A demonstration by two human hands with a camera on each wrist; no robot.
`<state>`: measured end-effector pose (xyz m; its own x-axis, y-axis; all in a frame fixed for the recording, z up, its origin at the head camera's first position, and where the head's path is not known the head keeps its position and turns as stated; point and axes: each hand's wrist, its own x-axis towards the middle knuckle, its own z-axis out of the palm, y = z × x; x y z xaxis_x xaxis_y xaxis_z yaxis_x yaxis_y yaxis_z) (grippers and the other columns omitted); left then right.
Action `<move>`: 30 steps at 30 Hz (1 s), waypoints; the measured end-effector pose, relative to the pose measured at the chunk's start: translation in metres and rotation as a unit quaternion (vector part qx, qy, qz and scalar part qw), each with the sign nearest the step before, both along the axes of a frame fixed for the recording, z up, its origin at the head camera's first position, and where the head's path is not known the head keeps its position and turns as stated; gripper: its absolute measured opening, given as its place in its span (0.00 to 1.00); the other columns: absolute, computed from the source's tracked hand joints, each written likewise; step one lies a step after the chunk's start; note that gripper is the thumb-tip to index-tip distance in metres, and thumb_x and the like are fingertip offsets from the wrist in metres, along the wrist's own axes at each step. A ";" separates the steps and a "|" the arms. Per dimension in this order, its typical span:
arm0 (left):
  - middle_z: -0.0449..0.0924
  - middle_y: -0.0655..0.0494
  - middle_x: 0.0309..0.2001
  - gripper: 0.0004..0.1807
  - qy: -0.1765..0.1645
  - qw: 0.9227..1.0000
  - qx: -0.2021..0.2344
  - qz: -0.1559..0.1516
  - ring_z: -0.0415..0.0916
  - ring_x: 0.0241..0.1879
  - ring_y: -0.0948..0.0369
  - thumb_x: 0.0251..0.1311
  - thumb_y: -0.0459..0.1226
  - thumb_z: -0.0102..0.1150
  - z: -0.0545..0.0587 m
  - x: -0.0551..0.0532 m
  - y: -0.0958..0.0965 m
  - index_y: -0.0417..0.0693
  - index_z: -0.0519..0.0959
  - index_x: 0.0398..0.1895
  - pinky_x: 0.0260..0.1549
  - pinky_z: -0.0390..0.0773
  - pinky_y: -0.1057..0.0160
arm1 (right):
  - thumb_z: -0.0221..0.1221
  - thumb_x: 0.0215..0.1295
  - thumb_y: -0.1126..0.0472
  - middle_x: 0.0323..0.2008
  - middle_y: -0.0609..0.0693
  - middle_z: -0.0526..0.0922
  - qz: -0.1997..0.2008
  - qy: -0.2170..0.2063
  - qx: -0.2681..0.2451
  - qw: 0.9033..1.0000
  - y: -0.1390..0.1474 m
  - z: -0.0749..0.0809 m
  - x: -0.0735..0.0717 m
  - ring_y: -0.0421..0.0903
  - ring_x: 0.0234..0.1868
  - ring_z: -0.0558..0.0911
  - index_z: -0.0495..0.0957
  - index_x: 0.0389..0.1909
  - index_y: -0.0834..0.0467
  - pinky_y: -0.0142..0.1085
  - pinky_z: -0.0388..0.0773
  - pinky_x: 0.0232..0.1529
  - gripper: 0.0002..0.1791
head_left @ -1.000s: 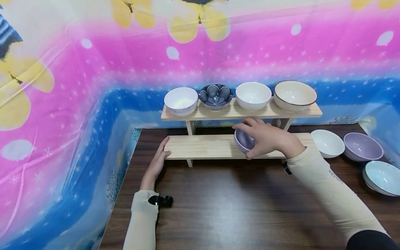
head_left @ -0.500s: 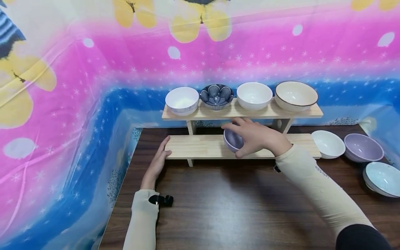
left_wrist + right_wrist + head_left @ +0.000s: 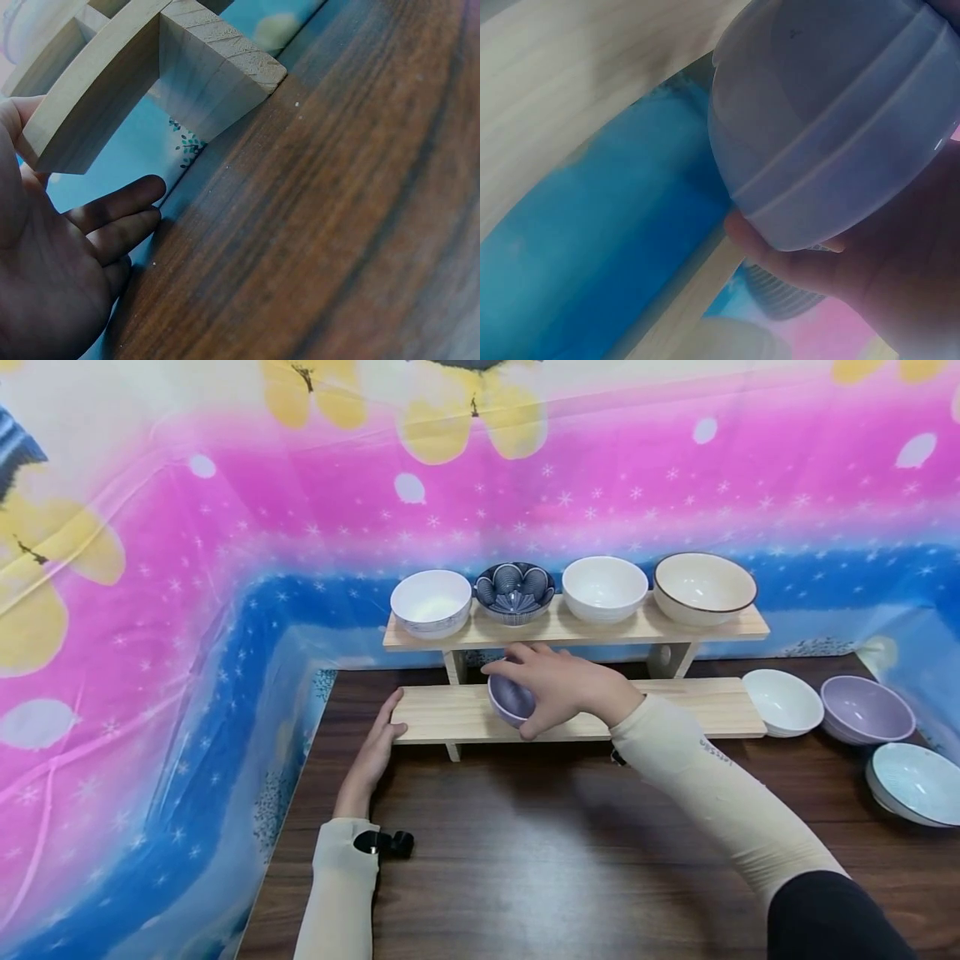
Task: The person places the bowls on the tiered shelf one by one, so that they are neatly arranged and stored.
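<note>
My right hand [image 3: 564, 685] grips a small purple bowl [image 3: 510, 695] by its rim, over the left half of the shelf's lower board [image 3: 442, 714]. In the right wrist view the bowl's ridged outside [image 3: 817, 142] shows close up, with a finger hooked at its rim. Whether its base touches the board cannot be told. At the board's left end, my left hand [image 3: 369, 764] holds the corner with the thumb on top. The left wrist view shows the wooden board [image 3: 97, 97] in the crook of that hand [image 3: 52, 277], the other fingers stretched out beneath.
Along the upper board [image 3: 555, 631] stand a white bowl [image 3: 431, 606], a dark patterned bowl [image 3: 514, 595], another white bowl [image 3: 604, 592] and a brown-rimmed cream bowl [image 3: 703, 592]. On the table's right are a white bowl [image 3: 782, 703], a purple bowl [image 3: 867, 710] and a pale blue bowl [image 3: 917, 783].
My right hand has carried the small purple bowl leftward along the lower board, from right of its middle to its left half. The left hand stays at the board's left end.
</note>
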<state>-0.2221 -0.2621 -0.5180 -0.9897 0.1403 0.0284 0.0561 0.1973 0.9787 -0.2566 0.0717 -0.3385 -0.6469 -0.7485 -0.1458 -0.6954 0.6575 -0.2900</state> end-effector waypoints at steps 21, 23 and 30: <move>0.36 0.49 0.87 0.39 -0.010 1.000 0.003 0.007 0.32 0.84 0.46 0.76 0.36 0.40 0.001 0.001 0.000 0.50 0.46 0.88 0.77 0.36 0.36 | 0.75 0.53 0.43 0.78 0.57 0.62 0.033 0.017 0.018 0.999 -0.046 -0.001 -0.001 0.61 0.74 0.64 0.62 0.83 0.40 0.66 0.67 0.66 0.55; 0.36 0.49 0.87 0.39 -0.013 1.000 0.003 0.006 0.32 0.84 0.46 0.76 0.36 0.40 0.001 0.001 0.000 0.50 0.45 0.88 0.77 0.36 0.36 | 0.74 0.53 0.43 0.78 0.57 0.62 0.039 0.018 0.017 0.999 -0.051 -0.001 -0.002 0.61 0.74 0.64 0.62 0.83 0.40 0.66 0.68 0.66 0.54; 0.36 0.48 0.86 0.39 -0.016 1.000 0.009 0.006 0.33 0.84 0.47 0.75 0.37 0.40 0.001 -0.001 0.000 0.50 0.45 0.88 0.77 0.36 0.37 | 0.75 0.53 0.43 0.80 0.56 0.60 0.056 0.026 0.009 0.998 -0.067 -0.006 -0.003 0.60 0.74 0.64 0.63 0.82 0.41 0.67 0.67 0.66 0.54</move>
